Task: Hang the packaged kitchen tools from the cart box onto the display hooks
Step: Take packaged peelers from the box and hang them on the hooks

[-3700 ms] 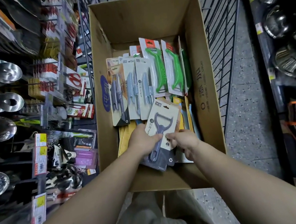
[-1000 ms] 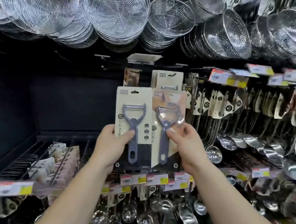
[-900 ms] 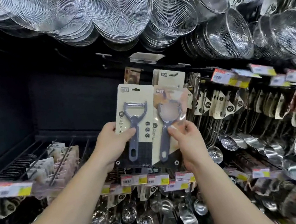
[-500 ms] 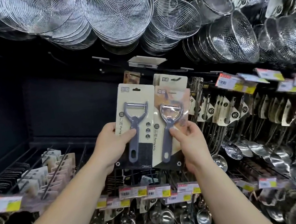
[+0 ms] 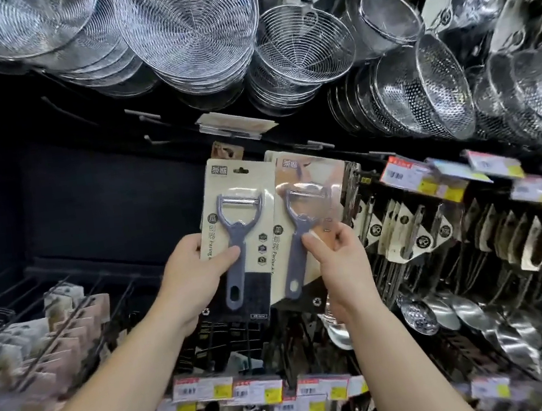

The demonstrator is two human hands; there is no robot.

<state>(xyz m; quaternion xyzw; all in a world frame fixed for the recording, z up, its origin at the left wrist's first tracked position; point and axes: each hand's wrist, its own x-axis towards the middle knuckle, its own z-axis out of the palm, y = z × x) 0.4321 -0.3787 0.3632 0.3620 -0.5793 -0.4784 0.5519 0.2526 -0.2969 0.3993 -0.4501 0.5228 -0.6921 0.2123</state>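
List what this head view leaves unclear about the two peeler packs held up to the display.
- Display hook: hidden behind the left peeler pack and right peeler pack; whether either is hung yet is unclear.
- Price tags: print too small.
- Right pack's card: washed out by blister glare.
- Left hand and right hand cover the packs' lower edges.

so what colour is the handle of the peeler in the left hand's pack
Greyish blue, a matte plastic handle on a beige card pack, seen in the head view, the only one.
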